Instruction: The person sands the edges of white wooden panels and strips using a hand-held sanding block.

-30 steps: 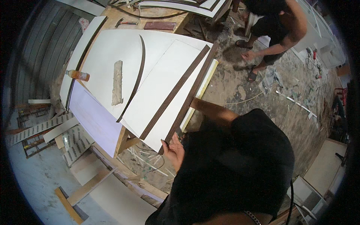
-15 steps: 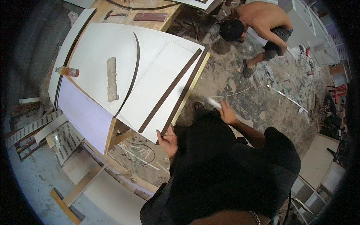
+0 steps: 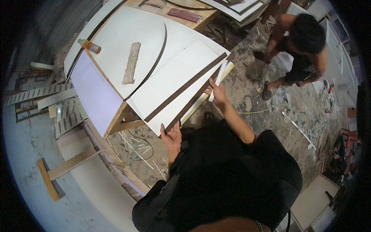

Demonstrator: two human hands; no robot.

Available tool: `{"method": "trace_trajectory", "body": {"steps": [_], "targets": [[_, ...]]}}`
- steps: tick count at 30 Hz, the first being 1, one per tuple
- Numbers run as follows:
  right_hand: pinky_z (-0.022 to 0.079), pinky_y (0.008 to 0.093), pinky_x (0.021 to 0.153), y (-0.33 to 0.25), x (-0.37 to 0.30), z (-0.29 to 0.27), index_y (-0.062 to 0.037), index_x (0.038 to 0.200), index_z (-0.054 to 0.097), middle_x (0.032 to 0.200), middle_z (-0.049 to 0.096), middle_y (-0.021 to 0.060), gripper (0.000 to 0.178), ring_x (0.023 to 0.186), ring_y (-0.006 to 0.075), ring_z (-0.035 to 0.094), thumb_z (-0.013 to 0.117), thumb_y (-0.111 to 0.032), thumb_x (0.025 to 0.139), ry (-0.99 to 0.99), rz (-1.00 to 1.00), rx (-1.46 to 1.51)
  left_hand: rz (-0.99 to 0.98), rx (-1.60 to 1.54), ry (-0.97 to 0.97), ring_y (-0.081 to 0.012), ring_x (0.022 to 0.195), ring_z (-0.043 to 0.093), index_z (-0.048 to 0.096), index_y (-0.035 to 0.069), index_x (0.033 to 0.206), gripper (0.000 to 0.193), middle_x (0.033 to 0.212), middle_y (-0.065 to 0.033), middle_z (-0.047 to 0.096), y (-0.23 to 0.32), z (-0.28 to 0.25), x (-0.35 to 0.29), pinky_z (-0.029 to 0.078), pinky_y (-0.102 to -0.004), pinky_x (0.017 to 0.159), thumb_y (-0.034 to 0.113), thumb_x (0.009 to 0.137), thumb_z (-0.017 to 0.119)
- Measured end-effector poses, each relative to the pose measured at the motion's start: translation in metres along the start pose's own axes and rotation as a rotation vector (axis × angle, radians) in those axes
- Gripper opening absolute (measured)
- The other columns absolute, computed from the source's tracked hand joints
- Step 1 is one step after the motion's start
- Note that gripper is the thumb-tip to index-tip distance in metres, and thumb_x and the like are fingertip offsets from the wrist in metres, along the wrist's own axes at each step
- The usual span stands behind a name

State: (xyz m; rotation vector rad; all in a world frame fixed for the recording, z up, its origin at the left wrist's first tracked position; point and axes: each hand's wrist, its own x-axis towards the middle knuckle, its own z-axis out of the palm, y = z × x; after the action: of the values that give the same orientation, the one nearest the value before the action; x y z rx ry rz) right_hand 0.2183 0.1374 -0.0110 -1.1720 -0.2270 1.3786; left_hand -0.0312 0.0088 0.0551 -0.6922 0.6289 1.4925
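A large white board (image 3: 185, 69) lies on the workbench, with a long dark brown strip (image 3: 193, 100) along its near right edge. At the lower corner, my left hand (image 3: 172, 140) grips the end of that strip between thumb and fingers. My right hand (image 3: 218, 94) is closed around a short white strip (image 3: 221, 74), held against the brown strip close to its far end. Inward from the edge, a second dark brown strip (image 3: 185, 88) lies at a slight angle to the first. A yellowish edge (image 3: 193, 111) shows below the board's side.
A wrapped beige roll (image 3: 131, 63), a curved dark strip (image 3: 157, 58) and an orange drink bottle (image 3: 92, 46) rest on the bench's boards. A co-worker (image 3: 301, 46) bends over at the far right. Debris and offcuts (image 3: 141, 149) litter the floor.
My right hand has moved up and forward, bringing the white strip to the board's edge. My left hand stays at the corner. The co-worker has shifted position.
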Motion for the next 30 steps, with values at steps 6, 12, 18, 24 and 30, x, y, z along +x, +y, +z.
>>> {"method": "trace_trajectory", "body": {"steps": [6,12,18,24,30], "targets": [[0.053,0.0309,0.051,-0.004,0.009,0.013,-0.0009,0.106,0.048,0.088,0.053,0.0082,0.038,0.072,0.0179,0.055,0.069,-0.023,0.083,0.065,-0.090,-0.024,0.005,0.091,-0.190,-0.0349,0.122,0.041,0.040,-0.006,0.121,0.054,0.129,-0.0204,0.040,-0.005,-0.003,0.001,0.039,-0.0459,0.105,0.024,0.084,0.065],[0.054,0.0320,0.051,-0.001,0.018,0.010,-0.0082,0.097,0.044,0.089,0.053,0.0076,0.023,0.072,0.0191,0.057,0.064,-0.013,0.086,0.017,-0.052,0.062,0.014,0.205,-0.253,-0.0349,0.126,0.038,0.044,0.000,0.119,0.051,0.132,-0.0196,0.041,0.000,-0.014,0.005,0.033,-0.0503,0.107,0.032,0.084,0.063],[0.058,0.0347,0.057,0.002,0.012,0.009,-0.0075,0.112,0.045,0.097,0.056,0.0096,0.030,0.080,0.0228,0.062,0.060,-0.011,0.087,0.050,0.033,0.008,0.097,0.304,-0.128,-0.0330,0.126,0.038,0.041,0.006,0.127,0.058,0.129,-0.0176,0.046,0.008,-0.026,0.017,0.034,-0.0471,0.105,0.042,0.085,0.058],[0.059,0.0368,0.060,-0.005,0.038,-0.020,-0.0003,0.103,0.046,0.091,0.058,0.0143,0.021,0.078,0.0241,0.064,0.058,-0.008,0.087,-0.161,0.101,-0.034,0.013,0.346,-0.128,-0.0307,0.122,0.042,0.045,0.007,0.127,0.057,0.129,-0.0131,0.048,0.007,-0.018,0.016,0.031,-0.0458,0.102,0.048,0.088,0.048],[0.059,0.0326,0.057,-0.018,0.032,0.005,0.0058,0.105,0.049,0.088,0.055,0.0103,0.025,0.067,0.0181,0.057,0.059,-0.009,0.087,0.031,0.044,-0.294,-0.270,0.547,-0.116,-0.0337,0.120,0.044,0.035,0.001,0.134,0.066,0.129,-0.0181,0.046,0.010,-0.014,0.009,0.033,-0.0465,0.102,0.048,0.089,0.047]]}}
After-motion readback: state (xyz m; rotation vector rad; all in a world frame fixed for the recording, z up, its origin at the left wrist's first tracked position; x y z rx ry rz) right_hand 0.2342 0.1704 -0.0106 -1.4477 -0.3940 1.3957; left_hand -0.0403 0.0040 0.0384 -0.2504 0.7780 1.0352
